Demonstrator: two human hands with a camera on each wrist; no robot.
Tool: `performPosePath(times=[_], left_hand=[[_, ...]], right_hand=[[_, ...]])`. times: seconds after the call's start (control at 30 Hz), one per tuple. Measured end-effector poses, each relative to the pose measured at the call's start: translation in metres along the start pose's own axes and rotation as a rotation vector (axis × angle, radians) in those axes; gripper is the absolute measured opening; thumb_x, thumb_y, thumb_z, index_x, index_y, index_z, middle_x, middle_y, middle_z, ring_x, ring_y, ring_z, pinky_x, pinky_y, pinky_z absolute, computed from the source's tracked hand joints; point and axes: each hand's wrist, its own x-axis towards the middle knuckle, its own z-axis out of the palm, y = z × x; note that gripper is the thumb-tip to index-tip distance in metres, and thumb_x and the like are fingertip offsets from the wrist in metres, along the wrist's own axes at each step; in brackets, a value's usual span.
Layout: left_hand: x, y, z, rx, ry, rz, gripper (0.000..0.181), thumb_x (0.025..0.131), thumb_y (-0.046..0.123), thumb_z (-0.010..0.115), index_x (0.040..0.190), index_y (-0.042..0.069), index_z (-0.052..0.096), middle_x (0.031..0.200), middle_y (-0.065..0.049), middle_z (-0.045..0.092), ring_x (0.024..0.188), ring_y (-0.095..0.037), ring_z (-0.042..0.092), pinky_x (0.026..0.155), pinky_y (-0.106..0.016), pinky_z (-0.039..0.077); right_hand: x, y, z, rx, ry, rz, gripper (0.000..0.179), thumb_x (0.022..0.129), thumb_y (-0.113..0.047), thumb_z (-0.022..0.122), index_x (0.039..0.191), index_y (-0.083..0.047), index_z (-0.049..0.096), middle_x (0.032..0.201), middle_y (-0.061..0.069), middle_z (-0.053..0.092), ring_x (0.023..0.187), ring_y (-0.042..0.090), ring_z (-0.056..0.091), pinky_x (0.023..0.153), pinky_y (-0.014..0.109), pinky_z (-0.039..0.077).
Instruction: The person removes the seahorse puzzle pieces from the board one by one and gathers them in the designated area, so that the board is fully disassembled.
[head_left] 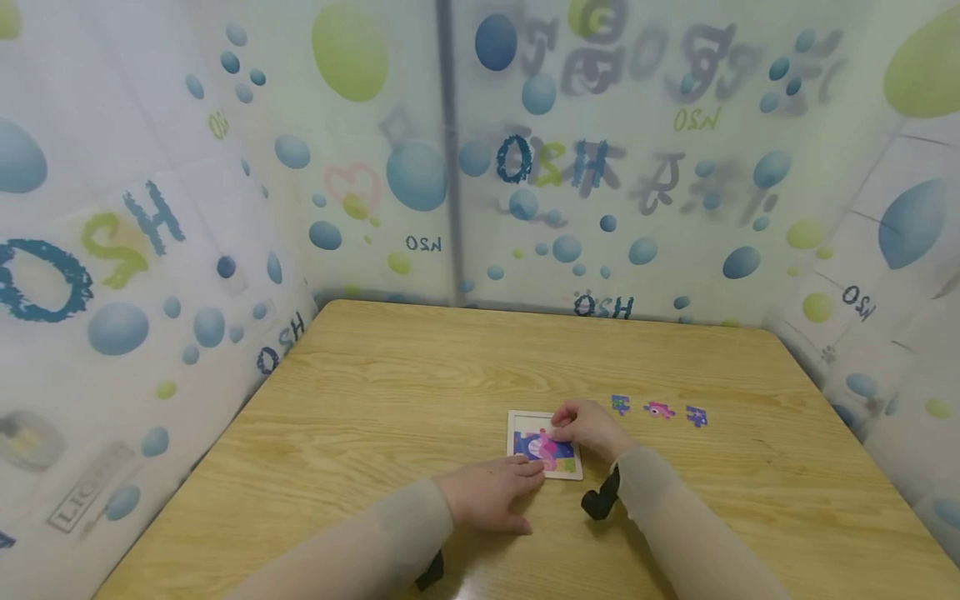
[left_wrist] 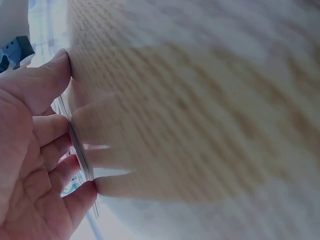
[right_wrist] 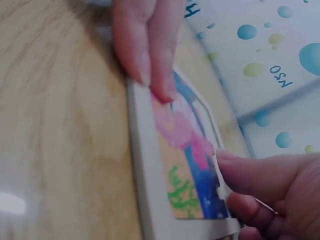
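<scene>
My left hand (head_left: pixel 491 493) lies flat-fingered, steadying the puzzle tray (head_left: pixel 545 445). My right hand (head_left: pixel 587 427) seems to pinch a piece (right_wrist: pixel 220 172) at its edge. Next I'd judge careful alignment before pressing it in.

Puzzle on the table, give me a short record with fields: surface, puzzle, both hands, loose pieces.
surface: wooden table
puzzle: small framed puzzle board lying flat, pink and blue picture
left hand: left hand rests on the table, fingertips against the board's near edge
right hand: right hand on the board, fingers pinching at a piece
loose pieces: three puzzle pieces in a row to the right, apart from the board
</scene>
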Motion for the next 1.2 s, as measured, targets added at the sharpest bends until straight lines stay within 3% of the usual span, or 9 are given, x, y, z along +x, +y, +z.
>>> performPosePath(times=[0.13, 0.27, 0.37, 0.5, 0.6, 0.87, 1.0, 1.2], left_hand=[[0.001, -0.001, 0.001, -0.003, -0.002, 0.000, 0.071, 0.090, 0.050, 0.060, 0.147, 0.013, 0.040, 0.155, 0.001, 0.030, 0.141, -0.021, 0.030, 0.113, -0.031, 0.026], [0.001, -0.002, 0.001, 0.003, -0.005, 0.005, 0.071, 0.091, 0.050, 0.060, 0.147, 0.011, 0.041, 0.155, -0.001, 0.031, 0.141, -0.021, 0.030, 0.114, -0.031, 0.025], [0.001, -0.002, 0.001, 0.007, -0.002, 0.011, 0.071, 0.091, 0.049, 0.060, 0.147, 0.010, 0.041, 0.154, -0.002, 0.032, 0.141, -0.021, 0.030, 0.114, -0.030, 0.025], [0.002, -0.002, 0.001, 0.010, 0.008, 0.021, 0.071, 0.090, 0.049, 0.061, 0.146, 0.009, 0.041, 0.153, -0.003, 0.033, 0.141, -0.021, 0.030, 0.114, -0.029, 0.025], [0.003, -0.002, 0.002, 0.011, 0.010, 0.026, 0.071, 0.091, 0.049, 0.061, 0.146, 0.008, 0.041, 0.153, -0.004, 0.033, 0.141, -0.020, 0.030, 0.114, -0.029, 0.024], [0.004, -0.003, 0.004, 0.006, 0.010, 0.026, 0.072, 0.090, 0.049, 0.061, 0.146, 0.008, 0.041, 0.153, -0.005, 0.033, 0.141, -0.020, 0.030, 0.114, -0.029, 0.024], [0.004, -0.004, 0.004, 0.012, 0.015, 0.028, 0.072, 0.090, 0.048, 0.062, 0.146, 0.008, 0.041, 0.153, -0.005, 0.033, 0.141, -0.020, 0.030, 0.114, -0.029, 0.024], [0.004, -0.004, 0.003, 0.008, 0.015, 0.030, 0.072, 0.091, 0.047, 0.061, 0.146, 0.007, 0.041, 0.154, -0.005, 0.032, 0.141, -0.020, 0.030, 0.114, -0.029, 0.025]], right_hand=[[-0.001, -0.009, 0.000, 0.055, -0.004, 0.008, 0.019, 0.086, -0.015, 0.072, 0.103, -0.008, 0.066, 0.095, 0.006, 0.062, 0.089, 0.022, 0.053, 0.083, 0.036, 0.043], [-0.001, -0.021, 0.013, 0.056, -0.017, -0.019, 0.018, 0.086, -0.018, 0.073, 0.103, -0.012, 0.069, 0.097, 0.004, 0.063, 0.090, 0.021, 0.054, 0.083, 0.036, 0.044], [-0.003, -0.027, 0.026, 0.073, -0.031, -0.024, 0.017, 0.084, -0.018, 0.075, 0.100, -0.014, 0.070, 0.095, 0.003, 0.063, 0.083, 0.020, 0.054, 0.073, 0.031, 0.045], [-0.006, -0.028, 0.037, 0.125, -0.062, -0.015, 0.017, 0.084, -0.015, 0.074, 0.101, -0.011, 0.069, 0.089, 0.006, 0.062, 0.058, 0.014, 0.049, 0.049, 0.022, 0.042], [-0.007, -0.027, 0.039, 0.125, -0.083, -0.013, 0.017, 0.085, -0.013, 0.073, 0.101, -0.009, 0.067, 0.082, 0.007, 0.061, 0.044, 0.011, 0.041, 0.039, 0.020, 0.037], [-0.007, -0.029, 0.041, 0.081, -0.085, 0.008, 0.013, 0.085, -0.010, 0.072, 0.097, -0.009, 0.068, 0.077, 0.007, 0.061, 0.042, 0.011, 0.042, 0.039, 0.020, 0.039], [-0.005, -0.032, 0.043, 0.028, -0.070, -0.033, 0.011, 0.084, -0.008, 0.073, 0.094, -0.007, 0.067, 0.077, 0.006, 0.061, 0.043, 0.011, 0.043, 0.038, 0.020, 0.040], [-0.006, -0.037, 0.045, -0.015, -0.041, -0.028, 0.010, 0.084, -0.005, 0.073, 0.091, -0.007, 0.066, 0.080, 0.007, 0.060, 0.056, 0.015, 0.050, 0.045, 0.022, 0.043]])
